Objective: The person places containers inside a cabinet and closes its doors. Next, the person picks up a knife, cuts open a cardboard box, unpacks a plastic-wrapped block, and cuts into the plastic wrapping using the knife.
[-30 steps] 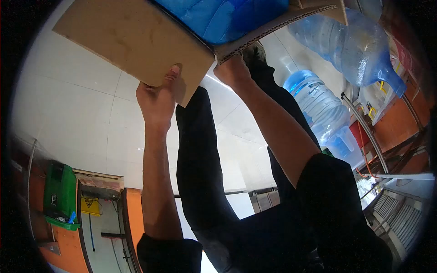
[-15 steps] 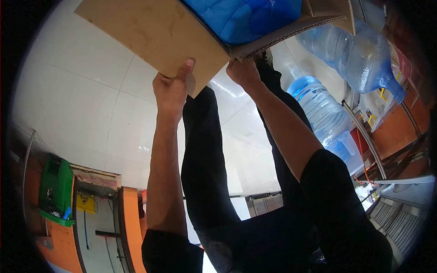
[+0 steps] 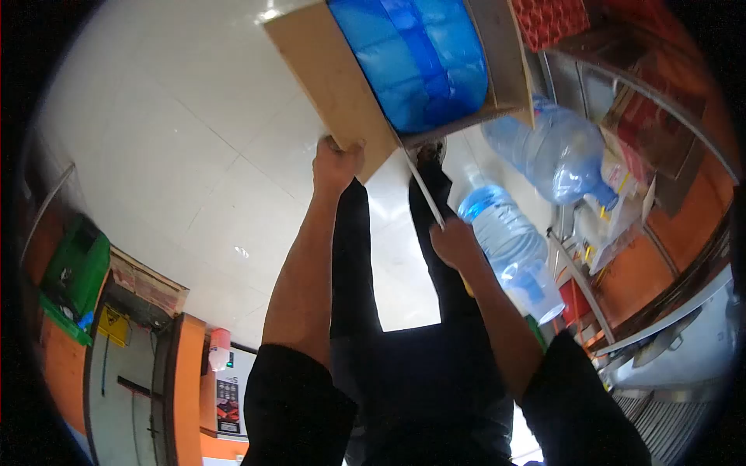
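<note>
Your left hand pinches the near edge of a broad cardboard flap, thumb on top and the other fingers curled at the edge. Your right hand is curled round the near end of a slim pale blade-like strip; a bit of yellow shows beside your right wrist, though you cannot tell from here whether it belongs to the strip. The strip slants away from you and to the left, its far end at the near corner of the cardboard box. That box lies ahead of you on the far side of both hands, its flap folded outward to the left, and a blue plastic-wrapped pack fills much of it. Below your arms, your black trousers stand out against the pale tiled floor. To the right of the box is a large translucent blue water bottle, its neck pointing right and toward you; nearer, just beside your right hand, is a second water bottle, with a clear plastic container at its near end. A red moulded tray sits at the far right. Well apart on the left are a green bin, a yellow warning sign and a red-and-white bottle.
</note>
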Available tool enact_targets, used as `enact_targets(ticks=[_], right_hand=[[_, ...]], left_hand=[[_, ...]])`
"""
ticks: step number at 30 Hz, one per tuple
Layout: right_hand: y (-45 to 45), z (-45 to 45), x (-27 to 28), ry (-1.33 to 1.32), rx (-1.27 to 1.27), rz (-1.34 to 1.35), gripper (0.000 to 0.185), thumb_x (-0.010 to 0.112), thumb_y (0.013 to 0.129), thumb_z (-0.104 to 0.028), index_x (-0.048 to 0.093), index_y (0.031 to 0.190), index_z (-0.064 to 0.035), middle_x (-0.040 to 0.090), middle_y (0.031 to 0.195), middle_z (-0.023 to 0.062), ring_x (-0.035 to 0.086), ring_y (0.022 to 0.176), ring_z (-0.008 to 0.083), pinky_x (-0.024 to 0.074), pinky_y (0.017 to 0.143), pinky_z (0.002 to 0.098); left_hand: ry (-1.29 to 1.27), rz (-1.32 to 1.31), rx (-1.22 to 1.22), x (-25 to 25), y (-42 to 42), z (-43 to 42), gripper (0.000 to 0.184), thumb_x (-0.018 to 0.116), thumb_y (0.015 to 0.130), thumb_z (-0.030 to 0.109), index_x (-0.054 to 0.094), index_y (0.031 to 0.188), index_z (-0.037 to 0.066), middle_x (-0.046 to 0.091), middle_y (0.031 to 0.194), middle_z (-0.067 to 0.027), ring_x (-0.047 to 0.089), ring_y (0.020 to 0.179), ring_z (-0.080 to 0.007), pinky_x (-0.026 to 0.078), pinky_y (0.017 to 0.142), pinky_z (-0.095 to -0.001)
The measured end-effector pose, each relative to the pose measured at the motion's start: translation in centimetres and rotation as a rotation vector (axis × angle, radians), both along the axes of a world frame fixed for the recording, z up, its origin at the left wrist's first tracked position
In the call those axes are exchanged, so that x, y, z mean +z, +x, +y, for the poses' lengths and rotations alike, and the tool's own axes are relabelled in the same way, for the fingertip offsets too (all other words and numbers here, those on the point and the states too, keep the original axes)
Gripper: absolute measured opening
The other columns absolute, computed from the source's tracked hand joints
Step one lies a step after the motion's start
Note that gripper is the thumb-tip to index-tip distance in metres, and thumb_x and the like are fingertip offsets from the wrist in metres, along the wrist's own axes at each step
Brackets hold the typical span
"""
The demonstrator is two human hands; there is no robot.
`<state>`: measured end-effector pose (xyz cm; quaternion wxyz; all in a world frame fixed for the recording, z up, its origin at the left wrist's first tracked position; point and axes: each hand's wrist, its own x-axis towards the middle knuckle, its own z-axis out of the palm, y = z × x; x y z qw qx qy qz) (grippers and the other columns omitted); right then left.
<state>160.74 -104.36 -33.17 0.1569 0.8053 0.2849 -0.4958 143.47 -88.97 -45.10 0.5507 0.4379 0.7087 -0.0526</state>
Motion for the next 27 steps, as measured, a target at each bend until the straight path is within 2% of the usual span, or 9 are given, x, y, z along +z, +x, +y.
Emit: enact_targets(ticks=[2, 6, 9, 12, 15, 18, 21, 23, 27], right_hand=[[1.1, -2.4, 2.3, 0.084, 0.247, 0.097, 0.035, 0.052, 0.084, -0.023, 0.061, 0.071, 0.0078, 0.061, 0.073, 0.0291, 0.062, 0.076, 0.0472, 0.0508, 0.074, 0.0513], [1.7, 7.9, 11.6, -0.034, 0.064, 0.126, 0.036, 0.052, 0.087, -0.025, 0.058, 0.078, 0.0088, 0.061, 0.085, 0.0315, 0.061, 0.085, 0.0472, 0.0482, 0.077, 0.0523], [2.5, 12.6, 10.8, 0.125, 0.045, 0.137, 0.035, 0.05, 0.091, -0.027, 0.057, 0.09, 0.0064, 0.061, 0.084, 0.0303, 0.061, 0.083, 0.0475, 0.0481, 0.075, 0.0532], [3.0, 18.2, 6.7, 0.33, 0.079, 0.166, 0.04, 0.049, 0.093, -0.035, 0.05, 0.105, 0.0034, 0.062, 0.086, 0.0301, 0.061, 0.083, 0.0475, 0.0483, 0.073, 0.0536], [2.3, 23.7, 1.5, 0.463, 0.122, 0.208, 0.046, 0.048, 0.094, -0.041, 0.05, 0.106, 0.0029, 0.062, 0.085, 0.0309, 0.061, 0.085, 0.0481, 0.0488, 0.074, 0.0531], [0.9, 28.2, -4.5, 0.437, 0.116, 0.229, 0.051, 0.043, 0.095, -0.046, 0.05, 0.109, 0.003, 0.061, 0.086, 0.0325, 0.06, 0.086, 0.0478, 0.0489, 0.075, 0.0533], [-0.9, 31.2, -9.5, 0.522, 0.208, 0.208, 0.051, 0.036, 0.097, -0.044, 0.049, 0.111, 0.0032, 0.06, 0.089, 0.0318, 0.059, 0.088, 0.0486, 0.0481, 0.076, 0.0542], [-1.4, 32.0, -11.1, 0.649, 0.367, 0.197, 0.049, 0.03, 0.099, -0.041, 0.048, 0.112, 0.002, 0.059, 0.092, 0.0301, 0.057, 0.089, 0.0495, 0.0472, 0.077, 0.055], [-2.9, 34.4, -12.4, 0.47, 0.266, 0.087, 0.043, 0.026, 0.101, -0.037, 0.048, 0.113, -0.0023, 0.057, 0.096, 0.0279, 0.055, 0.089, 0.0511, 0.0459, 0.077, 0.0561]], left_hand=[[-0.006, 0.003, -0.037, 1.7, -0.5, 1.6, 0.06, 0.072, 0.076, 0.034, 0.051, 0.118, -0.002, 0.065, 0.105, -0.0223, 0.063, 0.1, -0.0352, 0.048, 0.087, -0.0397], [0.111, 0.003, 0.024, 2.8, -1.8, 5.0, 0.072, 0.073, 0.075, 0.035, 0.04, 0.127, -0.003, 0.062, 0.109, -0.0245, 0.062, 0.098, -0.0368, 0.048, 0.086, -0.0413], [0.352, 0.067, 0.071, 2.4, -1.1, 10.1, 0.076, 0.073, 0.075, 0.035, 0.036, 0.13, -0.004, 0.059, 0.111, -0.0247, 0.062, 0.097, -0.0364, 0.048, 0.086, -0.0414], [0.425, 0.114, 0.16, 1.6, 1.2, 14.6, 0.08, 0.074, 0.075, 0.035, 0.033, 0.13, -0.006, 0.06, 0.111, -0.0225, 0.063, 0.095, -0.0327, 0.049, 0.084, -0.0389], [0.33, -0.091, 0.445, 2.3, 3.0, 19.5, 0.074, 0.076, 0.075, 0.034, 0.043, 0.124, -0.01, 0.064, 0.106, -0.0187, 0.065, 0.09, -0.0277, 0.05, 0.079, -0.0356], [0.087, -0.214, 0.338, -1.6, 1.5, 21.5, 0.055, 0.075, 0.077, 0.029, 0.058, 0.111, -0.009, 0.068, 0.098, -0.0152, 0.065, 0.083, -0.022, 0.051, 0.076, -0.0337], [0.134, -0.295, 0.349, -2.1, -0.1, 21.7, 0.036, 0.072, 0.079, 0.025, 0.068, 0.098, -0.005, 0.069, 0.091, -0.0122, 0.063, 0.078, -0.0185, 0.05, 0.073, -0.0327], [0.055, -0.275, 0.296, -2.0, -1.6, 21.9, 0.033, 0.071, 0.08, 0.023, 0.068, 0.099, -0.004, 0.069, 0.089, -0.0104, 0.062, 0.076, -0.0174, 0.049, 0.071, -0.0319], [0.01, -0.447, 0.369, -5.4, -3.8, 21.8, 0.03, 0.07, 0.08, 0.022, 0.069, 0.099, -0.001, 0.068, 0.085, -0.008, 0.061, 0.074, -0.0159, 0.048, 0.068, -0.0306]])
